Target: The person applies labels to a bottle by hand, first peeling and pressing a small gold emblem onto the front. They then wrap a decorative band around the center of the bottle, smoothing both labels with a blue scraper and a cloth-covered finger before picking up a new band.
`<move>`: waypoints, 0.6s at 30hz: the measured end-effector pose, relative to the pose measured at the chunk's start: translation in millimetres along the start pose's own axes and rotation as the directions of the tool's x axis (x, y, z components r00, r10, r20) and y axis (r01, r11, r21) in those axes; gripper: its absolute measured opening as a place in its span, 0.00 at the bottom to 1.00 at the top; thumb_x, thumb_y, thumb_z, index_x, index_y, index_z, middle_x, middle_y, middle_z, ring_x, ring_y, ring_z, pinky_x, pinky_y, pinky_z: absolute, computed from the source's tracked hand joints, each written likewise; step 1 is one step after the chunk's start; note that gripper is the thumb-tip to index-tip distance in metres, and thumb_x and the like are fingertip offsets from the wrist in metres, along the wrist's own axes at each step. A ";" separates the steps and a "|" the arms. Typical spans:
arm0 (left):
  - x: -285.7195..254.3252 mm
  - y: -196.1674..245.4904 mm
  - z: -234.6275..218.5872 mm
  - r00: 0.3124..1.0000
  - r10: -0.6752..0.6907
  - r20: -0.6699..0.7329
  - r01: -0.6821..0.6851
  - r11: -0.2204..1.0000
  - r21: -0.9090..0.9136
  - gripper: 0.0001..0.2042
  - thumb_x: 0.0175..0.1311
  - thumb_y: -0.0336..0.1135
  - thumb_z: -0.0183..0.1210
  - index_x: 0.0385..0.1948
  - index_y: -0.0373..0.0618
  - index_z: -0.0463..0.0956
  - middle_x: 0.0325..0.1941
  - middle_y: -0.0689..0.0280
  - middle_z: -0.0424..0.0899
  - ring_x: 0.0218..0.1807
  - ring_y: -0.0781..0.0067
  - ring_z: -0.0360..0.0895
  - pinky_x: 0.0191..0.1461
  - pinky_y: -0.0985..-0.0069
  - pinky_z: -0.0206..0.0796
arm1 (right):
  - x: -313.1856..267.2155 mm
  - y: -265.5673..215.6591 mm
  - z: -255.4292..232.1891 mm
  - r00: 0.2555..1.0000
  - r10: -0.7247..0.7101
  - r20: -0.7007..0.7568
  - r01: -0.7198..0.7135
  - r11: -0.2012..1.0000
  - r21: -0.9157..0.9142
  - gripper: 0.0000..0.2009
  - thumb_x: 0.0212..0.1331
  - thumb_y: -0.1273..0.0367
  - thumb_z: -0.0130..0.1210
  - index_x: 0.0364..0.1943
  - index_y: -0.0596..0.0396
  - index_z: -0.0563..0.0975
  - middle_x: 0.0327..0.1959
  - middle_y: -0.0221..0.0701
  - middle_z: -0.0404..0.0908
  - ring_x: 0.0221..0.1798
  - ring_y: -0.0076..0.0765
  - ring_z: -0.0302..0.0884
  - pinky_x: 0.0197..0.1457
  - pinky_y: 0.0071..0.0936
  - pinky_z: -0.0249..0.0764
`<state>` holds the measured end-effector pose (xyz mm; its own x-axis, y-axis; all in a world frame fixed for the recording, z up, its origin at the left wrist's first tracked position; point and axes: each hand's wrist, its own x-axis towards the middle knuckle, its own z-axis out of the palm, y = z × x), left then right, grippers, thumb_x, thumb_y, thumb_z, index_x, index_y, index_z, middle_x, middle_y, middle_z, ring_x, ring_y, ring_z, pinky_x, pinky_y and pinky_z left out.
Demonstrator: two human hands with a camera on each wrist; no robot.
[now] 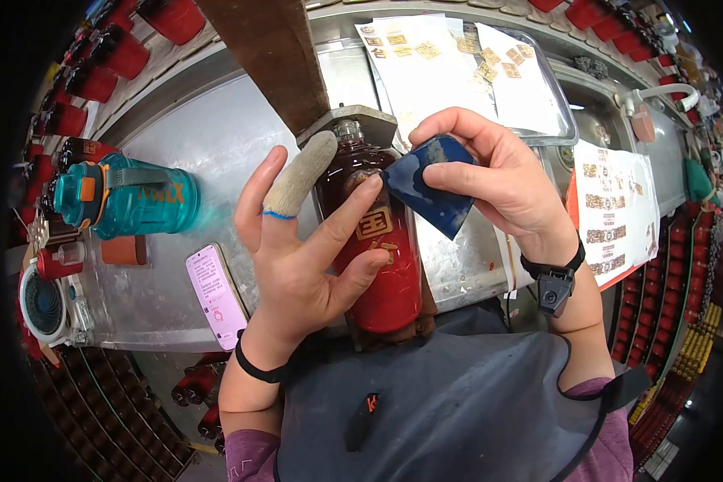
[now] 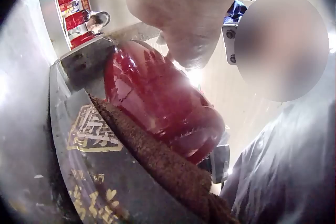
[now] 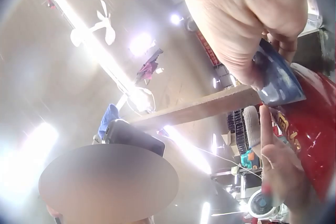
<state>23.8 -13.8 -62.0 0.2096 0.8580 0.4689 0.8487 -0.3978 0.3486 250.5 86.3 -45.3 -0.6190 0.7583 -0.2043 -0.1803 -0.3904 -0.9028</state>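
Note:
A red glass bottle (image 1: 390,293), darker toward its neck, lies in a cradle with its clear neck pointing away. Gold characters (image 1: 373,223) mark its upper side. My right hand (image 1: 514,185) pinches a flat blue scraper (image 1: 450,205) between thumb and fingers, over the bottle's right shoulder. Over the bottle's left side is my left hand (image 1: 293,273), fingers spread, its index fingertip right by the scraper's corner. A beige cloth finger cover (image 1: 304,175) sits on another finger. In the left wrist view, brown cloth (image 2: 157,155) lines the cradle under the bottle (image 2: 152,95).
A metal plate (image 1: 377,120) stands at the bottle's neck, below a brown beam (image 1: 269,56). Left are a teal water bottle (image 1: 149,197) and a phone (image 1: 215,293). White sheets with gold stickers (image 1: 426,76) lie behind; a printed sheet (image 1: 618,213) is at right.

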 end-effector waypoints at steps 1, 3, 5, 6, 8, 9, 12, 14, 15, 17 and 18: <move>0.1 -0.2 0.0 1.000 0.000 0.000 0.000 1.000 0.000 0.25 0.69 0.61 0.52 0.53 0.54 0.84 0.68 0.52 0.70 0.74 0.47 0.55 0.75 0.55 0.45 | -0.1 0.2 -0.5 1.000 0.005 -0.002 -0.005 1.000 -0.003 0.17 0.60 0.76 0.62 0.53 0.58 0.76 0.43 0.30 0.84 0.46 0.19 0.81 0.51 0.17 0.78; 0.4 -0.5 0.0 1.000 -0.003 0.011 0.003 1.000 0.003 0.25 0.69 0.61 0.52 0.53 0.54 0.84 0.68 0.52 0.71 0.74 0.47 0.55 0.75 0.55 0.45 | -0.1 0.8 -1.1 1.000 0.009 -0.005 -0.009 1.000 -0.007 0.17 0.60 0.76 0.62 0.53 0.58 0.76 0.44 0.30 0.84 0.46 0.19 0.81 0.51 0.17 0.78; 0.9 -1.4 0.8 1.000 0.004 0.009 -0.004 1.000 0.005 0.25 0.69 0.61 0.52 0.53 0.54 0.84 0.68 0.52 0.71 0.74 0.47 0.55 0.75 0.55 0.45 | 0.0 1.7 -1.1 1.000 0.022 -0.011 -0.022 1.000 0.005 0.16 0.60 0.80 0.60 0.52 0.57 0.76 0.44 0.27 0.83 0.45 0.17 0.81 0.50 0.15 0.77; 0.8 -1.8 1.2 1.000 0.010 0.008 -0.010 1.000 0.006 0.25 0.69 0.61 0.52 0.53 0.54 0.84 0.68 0.52 0.70 0.74 0.47 0.55 0.75 0.55 0.45 | -0.1 2.2 -1.3 1.000 0.022 -0.012 -0.021 1.000 0.006 0.16 0.60 0.80 0.60 0.52 0.57 0.76 0.44 0.27 0.83 0.45 0.17 0.81 0.50 0.15 0.77; 0.6 -2.1 1.4 1.000 0.007 0.006 -0.007 1.000 0.001 0.25 0.69 0.61 0.52 0.54 0.54 0.84 0.68 0.52 0.70 0.74 0.47 0.55 0.75 0.55 0.44 | 0.0 3.6 -2.1 1.000 0.002 -0.020 -0.001 0.999 0.046 0.16 0.61 0.77 0.62 0.53 0.59 0.76 0.44 0.30 0.83 0.45 0.19 0.81 0.51 0.17 0.78; 0.3 -2.4 1.5 1.000 0.003 0.005 -0.003 1.000 -0.003 0.25 0.69 0.61 0.52 0.54 0.54 0.83 0.68 0.52 0.70 0.74 0.47 0.55 0.75 0.55 0.44 | 0.0 4.9 -3.1 1.000 0.002 -0.020 -0.001 0.999 0.046 0.16 0.61 0.77 0.62 0.53 0.59 0.76 0.44 0.30 0.83 0.45 0.19 0.81 0.51 0.17 0.78; -1.2 -3.7 2.1 1.000 -0.006 -0.019 0.006 1.000 -0.007 0.25 0.69 0.60 0.51 0.54 0.53 0.83 0.69 0.53 0.70 0.73 0.47 0.56 0.75 0.55 0.45 | -1.0 8.1 -6.3 0.999 -0.010 -0.039 0.012 0.998 0.061 0.16 0.62 0.77 0.61 0.54 0.59 0.75 0.44 0.31 0.83 0.45 0.20 0.81 0.50 0.17 0.79; -3.1 -4.8 2.4 0.999 -0.013 -0.032 0.012 1.000 -0.004 0.25 0.70 0.60 0.51 0.54 0.52 0.83 0.68 0.53 0.71 0.73 0.47 0.56 0.75 0.55 0.45 | -2.9 9.4 -6.4 0.998 0.005 -0.058 0.001 0.995 0.102 0.16 0.62 0.77 0.61 0.54 0.59 0.75 0.44 0.31 0.84 0.44 0.20 0.81 0.50 0.17 0.79; -3.9 -5.2 2.3 0.999 -0.018 -0.045 0.018 1.000 0.000 0.25 0.70 0.59 0.51 0.54 0.52 0.83 0.68 0.53 0.71 0.73 0.47 0.57 0.75 0.55 0.45 | -3.5 10.5 -6.3 0.998 0.006 -0.058 0.000 0.995 0.103 0.16 0.62 0.77 0.61 0.54 0.59 0.75 0.44 0.31 0.84 0.44 0.20 0.81 0.50 0.17 0.79; -4.8 -5.1 1.4 0.998 -0.022 -0.052 0.022 1.000 0.004 0.25 0.70 0.59 0.51 0.54 0.51 0.83 0.68 0.53 0.71 0.73 0.48 0.57 0.75 0.56 0.45 | -4.6 12.4 -5.6 0.998 0.018 -0.058 -0.013 0.996 0.083 0.16 0.61 0.77 0.61 0.54 0.59 0.75 0.43 0.31 0.84 0.44 0.19 0.81 0.50 0.16 0.79; -5.3 -4.8 0.7 0.998 -0.024 -0.059 0.025 1.000 0.008 0.25 0.70 0.60 0.51 0.54 0.51 0.83 0.67 0.53 0.72 0.73 0.48 0.57 0.75 0.56 0.45 | -5.3 12.6 -4.6 0.998 0.018 -0.058 -0.013 0.996 0.083 0.16 0.61 0.77 0.61 0.54 0.59 0.75 0.43 0.31 0.84 0.44 0.19 0.81 0.50 0.16 0.79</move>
<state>19.0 -16.2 -66.7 0.1598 0.8469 0.5072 0.8577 -0.3735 0.3533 255.0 79.8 -57.3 -0.5768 0.7802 -0.2422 -0.2348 -0.4423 -0.8656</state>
